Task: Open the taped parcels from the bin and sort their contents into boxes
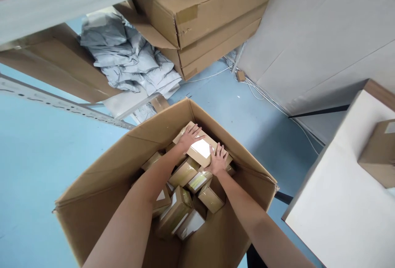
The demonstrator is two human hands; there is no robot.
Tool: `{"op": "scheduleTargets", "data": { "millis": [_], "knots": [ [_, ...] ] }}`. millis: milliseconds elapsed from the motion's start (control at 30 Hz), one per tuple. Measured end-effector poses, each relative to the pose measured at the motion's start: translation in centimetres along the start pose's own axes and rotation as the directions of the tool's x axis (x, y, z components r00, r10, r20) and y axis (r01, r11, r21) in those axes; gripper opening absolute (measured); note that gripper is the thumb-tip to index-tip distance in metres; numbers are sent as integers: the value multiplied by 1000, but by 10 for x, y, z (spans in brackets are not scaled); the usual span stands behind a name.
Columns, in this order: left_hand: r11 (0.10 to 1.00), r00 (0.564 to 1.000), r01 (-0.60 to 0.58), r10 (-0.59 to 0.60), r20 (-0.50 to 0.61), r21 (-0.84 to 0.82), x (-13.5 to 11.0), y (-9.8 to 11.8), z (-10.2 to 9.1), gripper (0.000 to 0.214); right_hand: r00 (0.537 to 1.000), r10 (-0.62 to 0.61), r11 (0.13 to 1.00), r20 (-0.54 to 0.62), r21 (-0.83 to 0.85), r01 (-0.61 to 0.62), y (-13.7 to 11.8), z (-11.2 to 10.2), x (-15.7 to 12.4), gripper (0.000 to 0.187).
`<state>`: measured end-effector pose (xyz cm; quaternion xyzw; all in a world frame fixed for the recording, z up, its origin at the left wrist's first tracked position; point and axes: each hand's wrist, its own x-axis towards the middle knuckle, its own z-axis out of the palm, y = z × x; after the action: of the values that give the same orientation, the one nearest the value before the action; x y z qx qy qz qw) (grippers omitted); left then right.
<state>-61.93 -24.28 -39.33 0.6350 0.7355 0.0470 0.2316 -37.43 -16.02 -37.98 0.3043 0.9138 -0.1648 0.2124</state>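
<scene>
Both my arms reach down into a big open cardboard box (101, 185) on the blue floor. Inside it lie several small brown parcels (182, 206), some with white labels. My left hand (189, 137) rests with fingers spread on the far end of a longer brown parcel with a white label (201, 149) near the box's far wall. On the near end of the same parcel sits my right hand (217, 159), fingers flat and apart on top. Neither hand is wrapped round it.
A heap of grey plastic mailer bags (129, 58) lies behind the box beside stacked flat cartons (203, 21). A metal shelf rail (61, 103) crosses at left. A white table (339, 202) with a brown parcel (379, 153) stands at right. Cables (277, 103) run along the wall.
</scene>
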Motion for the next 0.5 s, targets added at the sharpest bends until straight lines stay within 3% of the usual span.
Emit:
{"op": "scheduleTargets", "data": {
  "millis": [133, 267, 367, 500],
  "knots": [
    [999, 999, -50, 50, -14, 7, -11, 3, -6, 104, 1000, 7, 1000, 0, 11, -7, -7, 0, -3, 137],
    [998, 999, -9, 7, -41, -60, -26, 15, -19, 101, 998, -58, 998, 7, 9, 58, -9, -12, -12, 141],
    [994, 997, 51, -57, -51, -96, -49, 31, -43, 103, 989, -148, 989, -5, -5, 148, -6, -37, -23, 142],
    [989, 982, 138, -144, -126, -59, -104, 64, -90, 113, 946, -324, 945, 7, -45, 324, -6, -95, -46, 144]
  ]
}}
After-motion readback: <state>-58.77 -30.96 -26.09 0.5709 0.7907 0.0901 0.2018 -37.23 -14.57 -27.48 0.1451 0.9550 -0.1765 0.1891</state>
